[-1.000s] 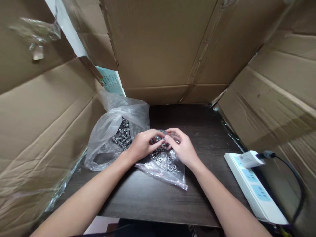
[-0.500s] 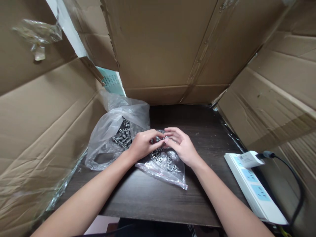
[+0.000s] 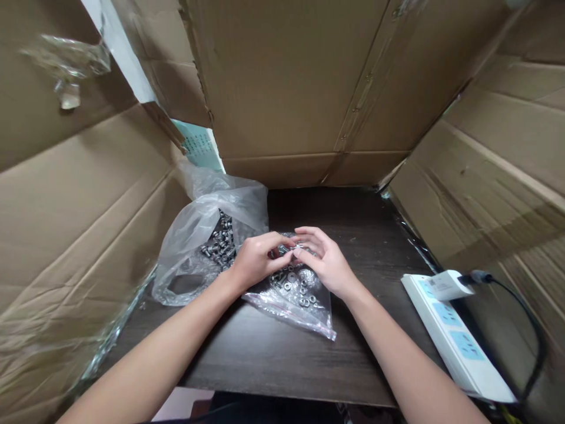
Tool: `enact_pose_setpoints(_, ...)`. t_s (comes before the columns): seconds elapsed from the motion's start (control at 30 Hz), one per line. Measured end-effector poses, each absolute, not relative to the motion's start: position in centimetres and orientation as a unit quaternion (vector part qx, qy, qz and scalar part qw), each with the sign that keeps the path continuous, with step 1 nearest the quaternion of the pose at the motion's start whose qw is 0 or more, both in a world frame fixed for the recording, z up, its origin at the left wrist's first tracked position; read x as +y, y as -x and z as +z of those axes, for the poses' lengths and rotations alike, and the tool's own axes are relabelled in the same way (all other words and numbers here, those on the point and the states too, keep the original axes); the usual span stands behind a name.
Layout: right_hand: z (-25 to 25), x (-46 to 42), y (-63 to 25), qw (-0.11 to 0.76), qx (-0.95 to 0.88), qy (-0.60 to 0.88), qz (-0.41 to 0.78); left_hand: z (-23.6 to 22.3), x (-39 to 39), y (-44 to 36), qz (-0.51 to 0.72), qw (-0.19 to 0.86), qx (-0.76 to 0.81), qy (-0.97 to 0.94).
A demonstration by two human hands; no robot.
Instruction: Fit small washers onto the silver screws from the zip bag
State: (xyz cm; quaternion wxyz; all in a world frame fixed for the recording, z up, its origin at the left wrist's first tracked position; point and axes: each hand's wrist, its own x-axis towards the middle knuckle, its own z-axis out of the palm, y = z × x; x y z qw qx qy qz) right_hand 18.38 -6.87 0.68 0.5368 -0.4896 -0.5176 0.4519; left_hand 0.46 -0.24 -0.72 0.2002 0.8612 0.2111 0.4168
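Observation:
My left hand (image 3: 253,261) and my right hand (image 3: 324,262) meet at their fingertips over a small clear plastic bag (image 3: 295,297) of metal washers and nuts lying on the dark wooden table (image 3: 273,353). Both hands pinch a small metal piece (image 3: 289,249) between thumbs and fingers; I cannot make out exactly what it is. To the left lies a larger crumpled clear bag (image 3: 198,253) holding several metal bolts (image 3: 219,242), just beside my left hand.
Cardboard sheets wall the table: left (image 3: 75,194), back (image 3: 286,88) and right (image 3: 485,153). A white power strip (image 3: 454,335) with a plug and black cable lies at the right edge. A scrap of clear tape (image 3: 66,59) hangs on the left cardboard.
Almost nothing differs; the fingertips of both hands have shifted slightly while working the small piece over the bag.

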Motion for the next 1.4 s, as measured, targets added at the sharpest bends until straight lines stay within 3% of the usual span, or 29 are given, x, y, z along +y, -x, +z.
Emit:
enact_pose_setpoints(0.2,0.29,-6.83,-18.24,0.530,-0.503,0.554,0.399,-0.82,-0.11,-0.57,0.401,0.188,0.203,-0.874)
enact_pose_setpoints(0.37,0.57,-6.79,-18.23,0.545,-0.503,0.502,0.445,-0.78,-0.07,-0.52,0.418,0.174,0.202,-0.868)
enact_pose_setpoints(0.53,0.74,-6.79,-18.38,0.538,-0.456,0.581,0.406,-0.80,-0.07,-0.53,0.404,0.177,0.195,-0.876)
enact_pose_setpoints(0.7,0.99,-6.77,-18.66,0.546,-0.465,0.491,0.494,-0.84,-0.02,-0.54,0.416,0.168,0.190,-0.873)
enact_pose_setpoints(0.9,0.37,-6.56,-18.63,0.530,-0.467,0.568,0.423,-0.79,0.21,-0.36,0.416,0.158,0.191,-0.875)
enact_pose_setpoints(1.07,0.69,-6.63,-18.76,0.548,-0.494,0.480,0.475,-0.78,0.42,-0.22,0.423,0.162,0.184,-0.873)
enact_pose_setpoints(1.27,0.33,-6.52,-18.68,0.536,-0.489,0.548,0.416,-0.77,0.35,-0.25,0.415,0.159,0.185,-0.877)
enact_pose_setpoints(1.4,0.48,-6.54,-18.83,0.539,-0.488,0.505,0.465,-0.70,0.42,-0.21,0.420,0.165,0.190,-0.872)
